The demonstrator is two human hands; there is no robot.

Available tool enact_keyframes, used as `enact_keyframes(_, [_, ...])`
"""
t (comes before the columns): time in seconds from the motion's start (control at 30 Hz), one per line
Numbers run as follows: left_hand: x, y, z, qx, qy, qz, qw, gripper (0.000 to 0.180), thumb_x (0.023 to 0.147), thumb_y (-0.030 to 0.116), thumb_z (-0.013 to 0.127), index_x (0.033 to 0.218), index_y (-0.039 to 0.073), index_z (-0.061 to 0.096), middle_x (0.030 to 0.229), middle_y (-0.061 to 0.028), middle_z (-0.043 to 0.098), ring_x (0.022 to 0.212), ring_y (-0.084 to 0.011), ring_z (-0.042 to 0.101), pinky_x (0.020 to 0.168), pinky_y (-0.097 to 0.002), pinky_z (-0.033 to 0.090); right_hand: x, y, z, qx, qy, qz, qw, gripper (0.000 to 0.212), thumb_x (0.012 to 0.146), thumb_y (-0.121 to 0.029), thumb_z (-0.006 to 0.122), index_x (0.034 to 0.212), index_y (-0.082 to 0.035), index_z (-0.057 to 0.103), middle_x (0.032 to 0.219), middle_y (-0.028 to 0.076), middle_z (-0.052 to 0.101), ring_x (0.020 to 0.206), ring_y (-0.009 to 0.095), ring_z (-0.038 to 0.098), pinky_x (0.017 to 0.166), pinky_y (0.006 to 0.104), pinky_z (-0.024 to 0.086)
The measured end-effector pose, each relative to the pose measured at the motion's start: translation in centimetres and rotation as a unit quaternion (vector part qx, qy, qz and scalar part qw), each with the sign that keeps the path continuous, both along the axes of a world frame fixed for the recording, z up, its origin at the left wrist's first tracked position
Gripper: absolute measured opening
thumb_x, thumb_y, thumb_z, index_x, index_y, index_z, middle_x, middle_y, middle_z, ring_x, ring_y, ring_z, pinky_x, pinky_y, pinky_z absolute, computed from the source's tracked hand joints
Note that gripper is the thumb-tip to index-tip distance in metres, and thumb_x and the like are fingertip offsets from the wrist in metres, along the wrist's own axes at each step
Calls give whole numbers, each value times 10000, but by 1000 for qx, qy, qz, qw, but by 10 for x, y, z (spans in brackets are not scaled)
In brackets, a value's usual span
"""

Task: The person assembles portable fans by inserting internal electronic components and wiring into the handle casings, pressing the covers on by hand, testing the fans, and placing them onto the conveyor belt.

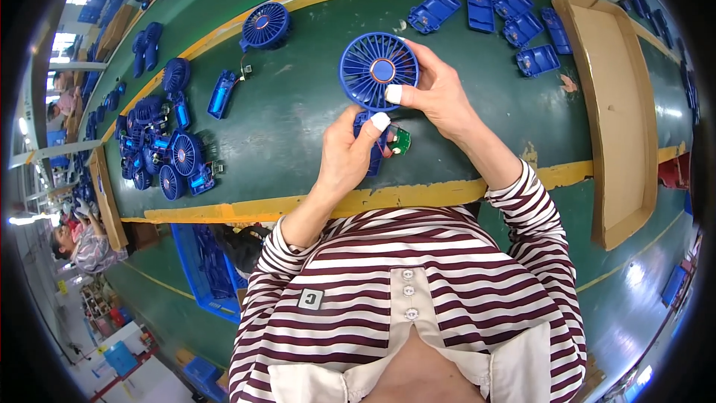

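Between my two hands is a blue handheld fan (358, 75) with a round slatted head and an orange-ringed hub. My right hand (440, 97) grips the head's right rim, its white-covered thumb pressing on the slats. Lower down, my left hand (347, 145) is closed round the handle, its thumb, also white-covered at the tip, just below the head. A small green circuit board (400, 141) sticks out beside the handle. My left fingers hide part of the handle.
On the green table (298, 127), a pile of blue fans (160, 145) lies left, with a fan head (265, 26) and a handle part (221, 94) nearer. Several blue shells (514, 26) lie at the far right, beside a cardboard tray (623, 209). A blue crate (198, 269) stands below the table's edge.
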State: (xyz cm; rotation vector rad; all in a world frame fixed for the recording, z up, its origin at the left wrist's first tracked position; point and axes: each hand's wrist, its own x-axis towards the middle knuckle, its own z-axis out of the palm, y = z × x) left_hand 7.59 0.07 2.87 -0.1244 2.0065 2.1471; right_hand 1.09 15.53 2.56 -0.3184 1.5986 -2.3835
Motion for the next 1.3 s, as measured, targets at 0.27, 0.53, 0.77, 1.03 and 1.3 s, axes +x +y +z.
enact_keyframes(0.27, [-10, -18, 3, 214, -161, 1, 963, 267, 864, 271, 539, 921, 10, 541, 713, -113, 600, 532, -190, 597, 487, -294, 525, 29, 22, -10, 356, 370, -181, 839, 380, 639, -55, 638, 1008, -9, 558, 1137, 176, 500, 1044, 355, 476, 873, 410, 401])
enact_keyframes(0.53, [-3, -6, -9, 216, -193, -24, 957, 238, 904, 224, 447, 878, 7, 540, 679, -108, 600, 497, -182, 594, 440, -285, 517, 44, 1, 2, 341, 505, -151, 778, 237, 590, 22, 625, 819, 8, 565, 1107, 181, 533, 967, 352, 527, 792, 411, 437])
enact_keyframes(0.77, [-6, -3, -6, 184, -262, -39, 947, 199, 875, 187, 468, 869, 0, 535, 666, -127, 591, 504, -203, 605, 421, -291, 515, 29, -7, 2, 332, 521, -100, 780, 238, 581, -12, 658, 796, 4, 558, 1047, 156, 563, 952, 332, 539, 800, 423, 430])
enact_keyframes(1.03, [-13, -10, -13, 207, -267, -51, 940, 219, 880, 194, 476, 873, -17, 535, 683, -133, 597, 505, -209, 605, 416, -292, 510, 13, -7, -1, 335, 468, -18, 817, 211, 617, -18, 640, 808, -4, 551, 1021, 126, 572, 984, 309, 528, 846, 445, 396])
enact_keyframes(1.3, [-19, -13, -11, 198, -284, -53, 937, 184, 889, 145, 444, 878, -13, 538, 680, -132, 601, 501, -209, 603, 428, -292, 512, 5, -9, -1, 336, 478, -4, 811, 204, 606, 3, 596, 800, -35, 544, 988, 86, 558, 978, 278, 512, 872, 436, 361])
